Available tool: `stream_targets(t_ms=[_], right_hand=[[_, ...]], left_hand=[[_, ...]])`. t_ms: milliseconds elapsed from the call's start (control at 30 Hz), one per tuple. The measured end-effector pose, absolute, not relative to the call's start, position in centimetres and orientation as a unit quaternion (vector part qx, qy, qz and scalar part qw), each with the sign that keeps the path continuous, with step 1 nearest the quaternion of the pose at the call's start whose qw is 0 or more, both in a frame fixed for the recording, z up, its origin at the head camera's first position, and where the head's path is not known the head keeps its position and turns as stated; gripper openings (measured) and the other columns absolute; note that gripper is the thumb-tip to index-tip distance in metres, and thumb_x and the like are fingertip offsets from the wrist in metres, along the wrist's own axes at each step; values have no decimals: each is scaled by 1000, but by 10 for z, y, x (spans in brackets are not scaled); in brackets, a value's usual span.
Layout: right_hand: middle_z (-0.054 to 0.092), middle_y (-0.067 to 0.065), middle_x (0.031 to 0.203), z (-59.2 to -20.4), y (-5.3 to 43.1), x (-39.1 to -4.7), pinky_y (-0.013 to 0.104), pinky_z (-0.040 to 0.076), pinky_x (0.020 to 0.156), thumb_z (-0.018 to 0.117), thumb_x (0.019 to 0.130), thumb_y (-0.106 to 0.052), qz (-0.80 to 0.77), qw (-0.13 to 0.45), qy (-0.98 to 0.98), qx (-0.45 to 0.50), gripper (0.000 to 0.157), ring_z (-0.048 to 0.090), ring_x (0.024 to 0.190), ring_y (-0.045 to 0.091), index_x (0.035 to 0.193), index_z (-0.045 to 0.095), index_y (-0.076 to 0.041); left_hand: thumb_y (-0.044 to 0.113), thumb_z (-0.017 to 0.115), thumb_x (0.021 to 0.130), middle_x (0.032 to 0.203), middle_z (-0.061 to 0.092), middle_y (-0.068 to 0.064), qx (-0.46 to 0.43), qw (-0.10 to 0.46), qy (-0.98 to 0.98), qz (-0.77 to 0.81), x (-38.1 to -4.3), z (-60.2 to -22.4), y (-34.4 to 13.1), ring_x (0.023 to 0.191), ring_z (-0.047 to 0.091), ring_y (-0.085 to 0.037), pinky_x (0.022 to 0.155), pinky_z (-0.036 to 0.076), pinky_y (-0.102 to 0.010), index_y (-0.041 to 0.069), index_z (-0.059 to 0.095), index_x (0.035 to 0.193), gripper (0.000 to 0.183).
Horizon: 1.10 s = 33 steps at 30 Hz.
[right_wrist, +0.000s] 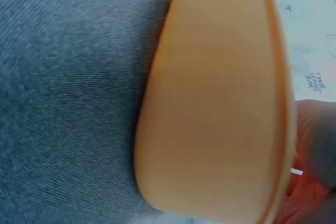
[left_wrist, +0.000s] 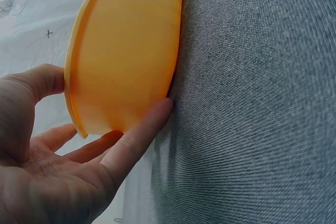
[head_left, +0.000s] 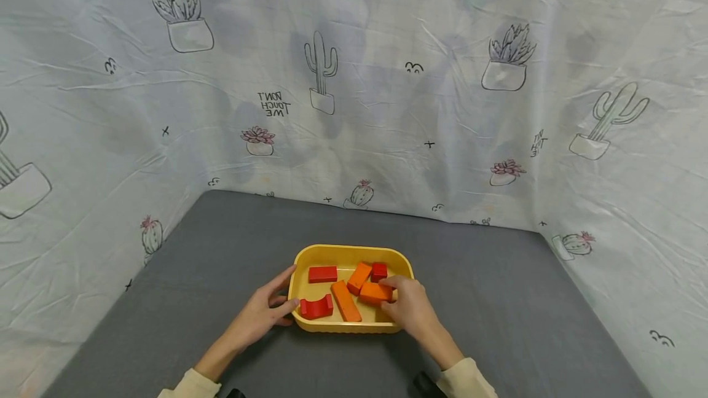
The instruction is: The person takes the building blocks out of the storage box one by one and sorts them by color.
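Note:
A yellow plastic tray (head_left: 354, 327) sits on the grey table with several toy blocks inside. My left hand (head_left: 267, 306) holds its left end, thumb at the rim and the other fingers spread along the outer wall. Over the tray's right side, my right hand (head_left: 412, 306) pinches an orange rectangular block (head_left: 374, 293) between thumb and fingers. Beside that block lie a second orange block (head_left: 359, 277), a long orange block (head_left: 346, 301) and a small red block (head_left: 378, 272). In the right wrist view the tray wall (right_wrist: 215, 103) hides most of the hand.
Inside the tray's left half are a red rectangular block (head_left: 322, 274) and a red arch-shaped block (head_left: 316, 308). Grey cloth-like tabletop (head_left: 498, 324) surrounds the tray. A white curtain (head_left: 376, 109) printed with cacti hangs behind and at both sides.

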State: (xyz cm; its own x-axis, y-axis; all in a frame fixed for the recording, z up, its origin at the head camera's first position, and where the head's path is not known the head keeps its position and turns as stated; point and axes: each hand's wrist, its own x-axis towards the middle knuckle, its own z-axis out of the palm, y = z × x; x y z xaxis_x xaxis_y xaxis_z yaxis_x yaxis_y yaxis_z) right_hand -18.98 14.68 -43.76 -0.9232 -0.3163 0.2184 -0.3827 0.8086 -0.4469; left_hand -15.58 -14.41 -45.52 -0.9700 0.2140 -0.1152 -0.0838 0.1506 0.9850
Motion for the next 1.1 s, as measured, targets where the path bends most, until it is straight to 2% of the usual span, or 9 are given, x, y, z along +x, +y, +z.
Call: stream_targets(t_ms=[100,233,333,533,667,767,900,967,1100], right_hand=[[66,4,98,-434,151,-189,20,48,58,74,68,-8,266,75,-942,193,32,54,71,12,99,69,-7],[67,4,98,-432,159,-191,31,53,72,77,67,-7,297,105,-928,201,33,60,82,14,99,70,-6],[66,1,98,-432,166,-193,31,53,74,79,67,-7,336,112,-916,191,34,61,88,13,100,70,-8],[64,-2,104,-429,177,-195,24,54,71,77,68,-6,426,66,-887,166,37,60,96,16,102,70,-15],[64,-1,108,-427,186,-197,29,53,77,75,70,-7,456,38,-873,167,35,58,102,19,103,69,-17],[63,0,110,-427,194,-200,33,51,82,74,72,-9,480,17,-861,167,35,56,106,20,106,68,-13],[61,1,114,-425,203,-203,29,50,84,73,74,-12,526,-12,-837,151,38,54,110,19,111,65,-9],[61,2,116,-425,208,-205,28,50,84,73,75,-16,540,-19,-830,137,39,53,112,18,113,64,-10],[60,2,117,-424,216,-207,34,45,92,73,75,-22,558,-29,-822,111,42,51,115,17,115,63,-11]], left_hand=[[15,63,85,139,33,-20,40,110,752,649,-156,-455,-144,106,54,-30,68,55,-41,22,27,143,68],[16,63,85,139,33,-19,32,106,756,646,-156,-455,-143,106,54,-30,67,55,-40,23,28,143,68],[17,63,85,140,33,-19,29,105,758,644,-156,-454,-143,106,54,-29,67,55,-40,23,29,142,67],[17,63,85,140,32,-19,29,106,755,646,-157,-455,-144,106,55,-29,67,55,-39,23,28,142,67],[15,62,86,139,32,-20,31,110,750,651,-156,-455,-144,105,55,-29,69,55,-40,22,27,143,67],[14,62,86,139,32,-21,32,110,748,653,-156,-455,-143,105,55,-29,70,55,-40,21,27,143,68],[14,63,85,139,32,-21,28,110,747,655,-156,-454,-142,105,55,-29,70,55,-39,21,27,143,68],[15,63,85,139,32,-21,26,111,746,656,-156,-454,-141,104,56,-29,70,55,-39,21,27,143,68],[15,63,85,139,32,-21,24,114,742,660,-156,-454,-141,104,56,-28,70,55,-39,22,28,143,68]])
